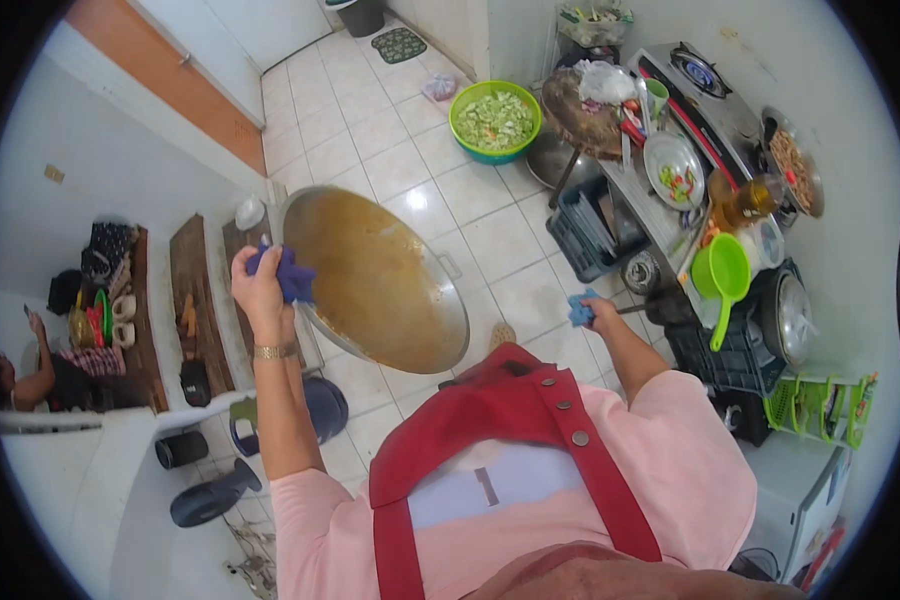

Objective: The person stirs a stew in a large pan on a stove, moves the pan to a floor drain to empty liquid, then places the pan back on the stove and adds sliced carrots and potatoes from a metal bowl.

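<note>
Wok [375, 280] carried tilted over floor tiles, left hand [260, 285] pinching rim through purple cloth [288, 272], right hand [598, 312] closed on blue cloth [580, 308]; next move likely needs level support.

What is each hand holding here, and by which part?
Left hand grips the big wok at its rim through a blue cloth. Right hand holds a light blue cloth; anything beneath it cannot be told.

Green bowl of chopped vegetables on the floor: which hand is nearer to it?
Right. The right hand, holding a blue cloth, is below the green bowl; the left hand, gripping the wok's rim, is farther left.
</note>
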Demonstrator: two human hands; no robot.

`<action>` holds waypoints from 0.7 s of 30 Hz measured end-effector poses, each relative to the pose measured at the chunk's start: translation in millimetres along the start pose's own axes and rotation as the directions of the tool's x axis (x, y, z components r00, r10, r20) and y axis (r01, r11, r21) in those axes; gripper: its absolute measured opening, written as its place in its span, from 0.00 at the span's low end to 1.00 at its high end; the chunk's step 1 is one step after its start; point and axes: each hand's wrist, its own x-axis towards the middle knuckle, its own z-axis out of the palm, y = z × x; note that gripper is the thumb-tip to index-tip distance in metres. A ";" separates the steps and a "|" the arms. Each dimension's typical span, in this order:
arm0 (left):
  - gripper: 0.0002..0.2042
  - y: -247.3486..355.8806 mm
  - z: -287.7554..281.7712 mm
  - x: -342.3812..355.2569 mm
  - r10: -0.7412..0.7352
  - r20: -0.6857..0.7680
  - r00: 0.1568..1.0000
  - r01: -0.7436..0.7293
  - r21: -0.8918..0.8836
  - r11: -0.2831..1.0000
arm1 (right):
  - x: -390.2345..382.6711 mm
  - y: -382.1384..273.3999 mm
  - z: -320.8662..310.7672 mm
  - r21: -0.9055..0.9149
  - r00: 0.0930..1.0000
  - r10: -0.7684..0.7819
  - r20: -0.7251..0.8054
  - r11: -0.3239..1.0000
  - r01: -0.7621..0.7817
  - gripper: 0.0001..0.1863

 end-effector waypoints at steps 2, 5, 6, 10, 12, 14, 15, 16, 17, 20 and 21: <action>0.12 -22.5 5.9 51.1 0.065 -0.029 0.997 -0.064 0.040 0.997 | 37.9 -32.8 2.4 0.011 1.000 0.024 0.007 1.000 -0.024 0.16; 0.12 -61.1 39.6 110.4 0.085 -0.067 0.994 -0.080 0.076 0.994 | 49.8 -78.7 28.4 -0.125 0.983 0.018 -0.181 0.991 -0.042 0.14; 0.12 -70.4 60.5 128.4 0.069 -0.088 0.994 -0.066 0.043 0.997 | 51.4 -97.5 39.1 -0.143 0.986 0.007 -0.165 0.989 -0.031 0.14; 0.12 -108.9 124.3 194.3 -0.003 -0.161 0.987 0.007 0.024 1.000 | 94.3 -151.0 97.9 -0.187 0.995 -0.009 -0.095 0.982 -0.009 0.15; 0.12 -146.4 151.2 238.4 -0.026 -0.186 0.982 0.042 0.083 0.996 | 111.4 -170.0 136.0 -0.255 0.997 -0.008 -0.073 0.967 -0.011 0.19; 0.12 -180.7 193.8 274.9 -0.081 -0.185 0.979 0.098 0.087 0.991 | 135.3 -177.9 164.9 -0.243 0.998 -0.003 -0.065 0.970 -0.013 0.20; 0.12 -198.3 214.3 293.8 -0.119 -0.201 0.972 0.139 0.088 0.986 | 146.2 -178.9 176.6 -0.239 0.999 -0.005 -0.034 0.971 -0.003 0.21; 0.12 -222.0 224.9 310.6 -0.141 -0.191 0.971 0.161 0.095 0.982 | 154.9 -175.6 183.9 -0.238 0.998 0.007 -0.058 0.971 -0.021 0.21; 0.12 -248.7 236.8 331.7 -0.203 -0.181 0.962 0.219 0.071 0.973 | 169.5 -178.4 198.6 -0.237 0.997 0.042 -0.067 0.970 -0.057 0.20; 0.12 -331.7 282.9 391.3 -0.262 -0.163 0.951 0.276 0.068 0.959 | 216.0 -184.1 233.3 -0.202 0.988 0.111 -0.106 0.971 -0.131 0.19; 0.12 -359.6 297.2 408.3 -0.254 -0.161 0.954 0.269 0.080 0.960 | 233.3 -185.3 240.9 -0.172 0.982 0.138 -0.129 0.972 -0.159 0.19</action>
